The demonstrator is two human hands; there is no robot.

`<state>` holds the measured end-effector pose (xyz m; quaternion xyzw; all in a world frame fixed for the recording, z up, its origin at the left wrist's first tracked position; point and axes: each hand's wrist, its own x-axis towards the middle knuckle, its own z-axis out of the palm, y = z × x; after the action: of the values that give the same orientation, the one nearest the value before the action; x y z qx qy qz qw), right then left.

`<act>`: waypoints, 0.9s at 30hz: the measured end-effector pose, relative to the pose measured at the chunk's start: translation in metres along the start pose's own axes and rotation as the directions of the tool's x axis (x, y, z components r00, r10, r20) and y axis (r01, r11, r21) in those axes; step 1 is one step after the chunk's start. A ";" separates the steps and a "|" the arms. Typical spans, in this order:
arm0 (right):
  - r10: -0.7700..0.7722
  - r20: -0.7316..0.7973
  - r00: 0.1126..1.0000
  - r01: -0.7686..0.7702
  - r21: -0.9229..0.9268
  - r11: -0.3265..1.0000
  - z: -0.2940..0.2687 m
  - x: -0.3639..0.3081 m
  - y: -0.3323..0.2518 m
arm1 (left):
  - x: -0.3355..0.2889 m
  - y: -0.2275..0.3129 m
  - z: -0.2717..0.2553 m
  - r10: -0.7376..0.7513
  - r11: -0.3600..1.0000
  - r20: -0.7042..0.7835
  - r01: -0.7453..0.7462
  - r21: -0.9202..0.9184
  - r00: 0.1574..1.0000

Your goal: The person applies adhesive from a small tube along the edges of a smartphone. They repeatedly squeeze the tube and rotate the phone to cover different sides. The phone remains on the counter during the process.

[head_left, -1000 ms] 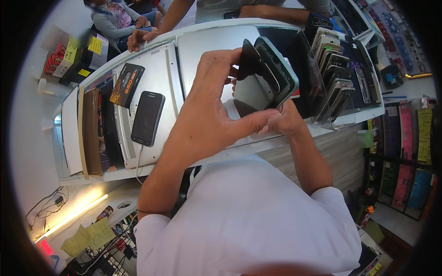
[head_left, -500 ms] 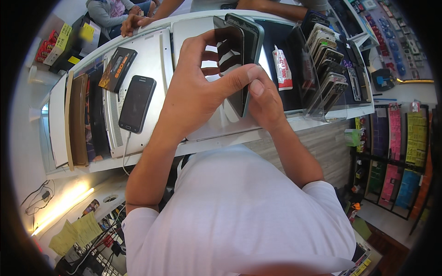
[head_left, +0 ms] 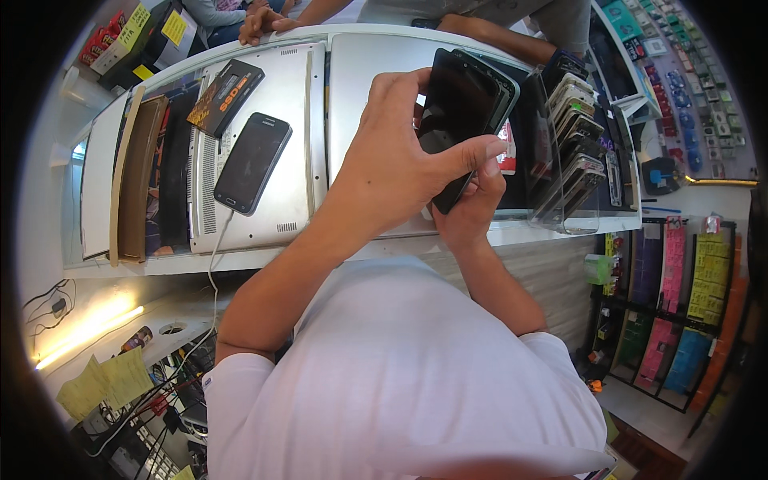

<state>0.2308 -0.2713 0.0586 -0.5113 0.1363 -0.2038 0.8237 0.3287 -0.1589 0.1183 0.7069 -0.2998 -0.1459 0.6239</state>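
Observation:
I hold a black smartphone [head_left: 464, 112] upright above the glass counter [head_left: 368, 56], its dark screen toward me. My left hand [head_left: 392, 164] wraps over its left side, thumb stretched across the lower screen. My right hand [head_left: 472, 200] grips the phone's bottom edge from below, mostly hidden behind the left hand. A second dark layer shows along the phone's right edge; I cannot tell if it is a case or a back panel.
On the counter lie a silver laptop [head_left: 280, 144] turned bottom up, a black phone [head_left: 252, 164] on a white cable and a small black box [head_left: 226, 96]. A clear rack of phones [head_left: 572, 152] stands right. Another person's hands [head_left: 264, 20] rest on the far edge.
Both hands with the phone have shifted right and slightly lower. The phone has turned so its dark screen faces me more squarely.

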 end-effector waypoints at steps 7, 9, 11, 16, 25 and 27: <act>-0.070 0.072 0.995 0.067 0.042 0.997 -0.005 0.004 0.001 | -0.002 0.000 0.001 0.018 1.000 -0.035 -0.018 0.007 0.999; -0.083 0.097 0.992 0.080 0.037 0.996 -0.005 0.004 0.000 | -0.004 0.001 0.002 0.032 0.999 -0.050 -0.031 0.031 0.998; -0.079 0.110 0.991 0.075 0.038 0.996 -0.003 0.003 -0.002 | -0.004 0.001 0.002 0.041 0.998 -0.056 -0.039 0.039 0.998; -0.048 0.059 0.997 0.046 0.028 0.999 0.004 0.002 -0.007 | -0.002 -0.002 0.002 0.079 0.996 -0.073 -0.076 0.043 0.994; -0.087 -0.074 0.993 0.087 -0.010 0.996 0.012 0.000 -0.002 | -0.004 -0.005 0.006 0.099 0.991 -0.070 -0.091 0.099 0.993; -0.071 -0.041 0.997 0.071 -0.015 0.997 0.010 0.000 -0.003 | -0.004 -0.005 0.006 0.119 0.988 -0.075 -0.111 0.103 0.990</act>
<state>0.2346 -0.2644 0.0657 -0.5169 0.1364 -0.2426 0.8095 0.3238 -0.1612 0.1114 0.7236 -0.3214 -0.0661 0.6073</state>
